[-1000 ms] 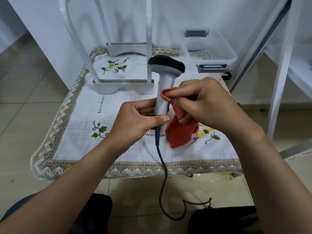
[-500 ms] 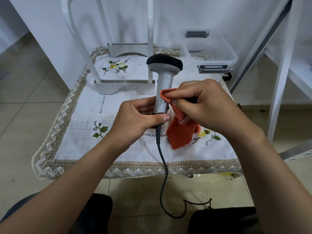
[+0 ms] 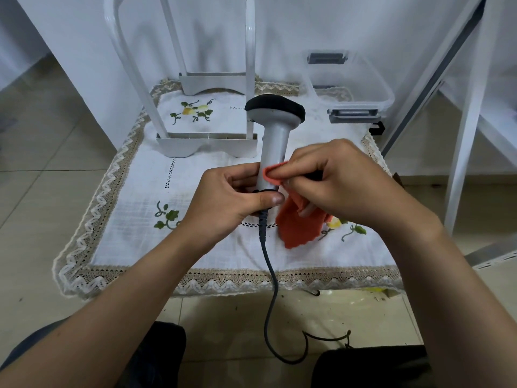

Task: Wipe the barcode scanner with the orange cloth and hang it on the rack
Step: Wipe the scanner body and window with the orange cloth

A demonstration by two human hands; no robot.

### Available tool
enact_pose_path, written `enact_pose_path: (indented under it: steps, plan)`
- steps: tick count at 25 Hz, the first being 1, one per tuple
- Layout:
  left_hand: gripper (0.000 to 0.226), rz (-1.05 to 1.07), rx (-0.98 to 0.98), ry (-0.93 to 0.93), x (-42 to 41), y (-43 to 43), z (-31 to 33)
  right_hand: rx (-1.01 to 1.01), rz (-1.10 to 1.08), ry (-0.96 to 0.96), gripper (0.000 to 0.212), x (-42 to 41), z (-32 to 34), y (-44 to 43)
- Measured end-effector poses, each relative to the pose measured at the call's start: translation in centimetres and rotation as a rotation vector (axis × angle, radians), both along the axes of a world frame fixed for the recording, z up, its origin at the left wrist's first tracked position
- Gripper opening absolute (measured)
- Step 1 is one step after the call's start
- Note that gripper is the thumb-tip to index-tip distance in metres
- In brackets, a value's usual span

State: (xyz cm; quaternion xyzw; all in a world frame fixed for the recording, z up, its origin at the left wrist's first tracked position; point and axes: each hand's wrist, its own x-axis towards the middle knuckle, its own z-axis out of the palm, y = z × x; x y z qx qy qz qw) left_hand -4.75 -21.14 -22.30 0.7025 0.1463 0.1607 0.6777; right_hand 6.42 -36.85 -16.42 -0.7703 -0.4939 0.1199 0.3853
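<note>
A grey barcode scanner (image 3: 275, 133) with a black head stands upright above the table's middle. My left hand (image 3: 226, 201) grips the base of its handle, thumb across the front. My right hand (image 3: 333, 186) pinches the orange cloth (image 3: 300, 225) and presses its top corner against the right side of the handle; the rest of the cloth hangs down below the hand. The scanner's dark cable (image 3: 270, 278) drops over the table's front edge and loops on the floor. The white rack (image 3: 207, 141) stands just behind the scanner on the table.
An embroidered white tablecloth (image 3: 134, 219) with a lace border covers the low table. A clear plastic bin (image 3: 349, 85) sits at the back right. White shelf legs (image 3: 464, 130) rise on the right. Tiled floor lies to the left and in front.
My right hand has slid the cloth a little down the handle, toward my left hand. The scanner stays upright in my left hand's grip.
</note>
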Motion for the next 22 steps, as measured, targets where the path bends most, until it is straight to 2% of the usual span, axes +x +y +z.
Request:
enact_pose_path:
  steps: [2,6,10,15,19,22]
  plan:
    - [0.041,-0.002,0.009,0.002,-0.01,0.05,0.08,-0.044,0.031,0.021,0.034,-0.24,0.07,-0.06]
    - [0.042,0.021,-0.008,0.003,0.03,0.09,0.19,0.091,-0.043,-0.057,0.030,-0.13,-0.22,0.23]
    - [0.042,0.016,0.014,0.007,-0.10,0.12,0.32,-0.041,0.056,0.016,0.036,-0.26,0.02,0.00]
    - [0.041,0.015,-0.002,0.003,-0.05,0.08,0.27,0.091,-0.043,-0.061,0.029,-0.09,-0.33,0.27]
    - [0.041,-0.001,0.008,0.004,-0.11,0.08,0.27,-0.048,0.068,0.025,0.035,-0.21,-0.08,0.00]
    - [0.037,0.015,0.013,0.002,-0.02,0.16,0.30,0.053,-0.011,-0.021,0.030,-0.09,-0.37,0.25]
